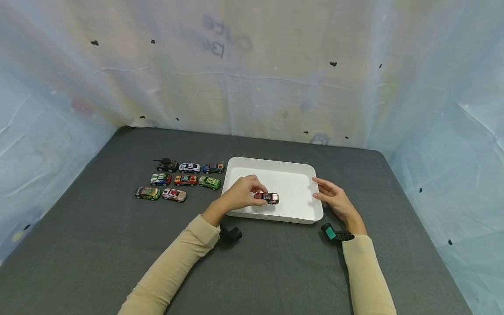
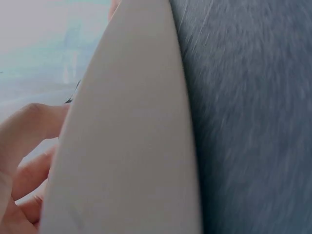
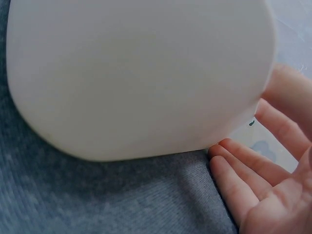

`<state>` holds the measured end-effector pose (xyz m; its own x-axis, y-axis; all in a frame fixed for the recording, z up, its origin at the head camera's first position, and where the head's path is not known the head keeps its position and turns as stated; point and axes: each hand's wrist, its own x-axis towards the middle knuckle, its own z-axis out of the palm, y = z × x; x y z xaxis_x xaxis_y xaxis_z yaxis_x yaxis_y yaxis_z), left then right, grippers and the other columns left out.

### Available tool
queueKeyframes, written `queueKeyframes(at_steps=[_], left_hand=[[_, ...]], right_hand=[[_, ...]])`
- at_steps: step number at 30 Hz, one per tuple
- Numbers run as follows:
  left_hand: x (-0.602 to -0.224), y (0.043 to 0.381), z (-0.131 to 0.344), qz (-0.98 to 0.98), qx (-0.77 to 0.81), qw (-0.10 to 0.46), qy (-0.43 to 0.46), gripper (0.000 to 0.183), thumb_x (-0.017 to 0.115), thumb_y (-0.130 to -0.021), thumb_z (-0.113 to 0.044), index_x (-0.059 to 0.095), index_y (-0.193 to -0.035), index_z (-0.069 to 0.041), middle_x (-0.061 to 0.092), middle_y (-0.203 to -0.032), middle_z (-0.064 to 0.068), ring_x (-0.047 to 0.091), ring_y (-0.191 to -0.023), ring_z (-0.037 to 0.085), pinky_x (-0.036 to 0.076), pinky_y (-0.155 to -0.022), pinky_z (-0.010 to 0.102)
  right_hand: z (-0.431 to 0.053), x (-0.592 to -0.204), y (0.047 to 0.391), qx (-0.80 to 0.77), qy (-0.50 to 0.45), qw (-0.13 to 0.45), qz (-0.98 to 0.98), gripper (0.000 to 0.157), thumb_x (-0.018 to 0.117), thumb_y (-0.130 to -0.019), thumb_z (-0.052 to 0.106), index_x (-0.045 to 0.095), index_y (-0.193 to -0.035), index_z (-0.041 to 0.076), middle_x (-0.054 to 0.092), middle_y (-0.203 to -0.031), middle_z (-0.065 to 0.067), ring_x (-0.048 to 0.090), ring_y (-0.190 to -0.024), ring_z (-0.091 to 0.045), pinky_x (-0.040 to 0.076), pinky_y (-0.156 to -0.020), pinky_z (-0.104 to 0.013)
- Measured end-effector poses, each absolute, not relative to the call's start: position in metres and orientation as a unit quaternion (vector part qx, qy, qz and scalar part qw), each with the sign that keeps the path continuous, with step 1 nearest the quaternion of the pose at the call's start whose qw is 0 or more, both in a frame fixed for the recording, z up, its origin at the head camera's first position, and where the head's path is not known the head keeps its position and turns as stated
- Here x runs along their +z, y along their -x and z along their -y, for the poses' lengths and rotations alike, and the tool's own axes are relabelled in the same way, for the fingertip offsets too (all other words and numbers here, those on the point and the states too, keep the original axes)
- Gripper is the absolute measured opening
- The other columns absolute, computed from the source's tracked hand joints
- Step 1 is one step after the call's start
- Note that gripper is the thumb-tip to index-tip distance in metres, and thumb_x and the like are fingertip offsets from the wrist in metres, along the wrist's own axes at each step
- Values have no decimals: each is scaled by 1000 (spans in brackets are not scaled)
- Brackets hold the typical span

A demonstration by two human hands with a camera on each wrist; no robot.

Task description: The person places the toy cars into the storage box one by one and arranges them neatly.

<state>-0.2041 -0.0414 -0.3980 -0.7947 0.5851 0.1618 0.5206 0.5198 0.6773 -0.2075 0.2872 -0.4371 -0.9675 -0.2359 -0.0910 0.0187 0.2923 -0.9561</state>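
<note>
My left hand (image 1: 241,194) is over the white tray (image 1: 291,215) and pinches a dark toy car (image 1: 271,198) with red and white markings between thumb and fingers. In the left wrist view the tray's outer wall (image 2: 126,122) covers most of the picture; part of the left hand (image 2: 24,161) shows past it, and the car is hidden. At the tray's right side, my right hand (image 1: 336,201) has its fingertips against the rim. The right wrist view shows that hand's fingers (image 3: 236,180) fairly straight beside the tray's rounded corner (image 3: 122,112).
Left of the tray, several toy cars stand in rows on the grey cloth, among them a red one (image 1: 186,180), a green one (image 1: 210,183) and a dark tank-like vehicle (image 1: 167,165). Pale sheeting (image 1: 252,96) hangs behind the table and at both sides.
</note>
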Motion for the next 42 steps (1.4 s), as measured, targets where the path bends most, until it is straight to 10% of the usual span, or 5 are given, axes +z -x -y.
queueKeyframes(at_steps=[8, 16, 27, 42], left_hand=[[-406, 200, 19, -867, 368, 52, -332, 25, 79, -79, -21, 75, -99, -6, 63, -89, 8, 54, -80, 13, 43, -73, 18], [-406, 197, -5, -868, 356, 71, -339, 23, 80, -79, -19, 76, -97, -6, 62, -89, 9, 55, -82, 15, 43, -73, 19], [-407, 198, -24, -868, 341, 76, -352, 23, 81, -76, -20, 77, -95, -6, 62, -85, 8, 49, -74, 9, 39, -67, 15], [-417, 202, -46, -880, 323, 88, -336, 22, 83, -75, -22, 78, -91, -8, 63, -83, 7, 42, -69, 4, 35, -63, 13]], right_hand=[[-287, -438, 209, -584, 63, 110, -802, 65, 66, -91, 13, 36, -147, 1, 27, -159, -17, 26, -147, -36, 28, -117, -45], [-286, -438, 208, -592, 60, 106, -796, 65, 66, -90, 12, 36, -146, -1, 26, -159, -19, 25, -147, -38, 23, -117, -53], [-286, -437, 208, -593, 58, 105, -796, 65, 67, -91, 14, 37, -146, 0, 28, -158, -19, 27, -146, -38, 40, -91, -4], [-286, -438, 208, -596, 61, 102, -794, 64, 67, -91, 14, 37, -146, -1, 29, -157, -21, 32, -145, -33, 41, -89, -3]])
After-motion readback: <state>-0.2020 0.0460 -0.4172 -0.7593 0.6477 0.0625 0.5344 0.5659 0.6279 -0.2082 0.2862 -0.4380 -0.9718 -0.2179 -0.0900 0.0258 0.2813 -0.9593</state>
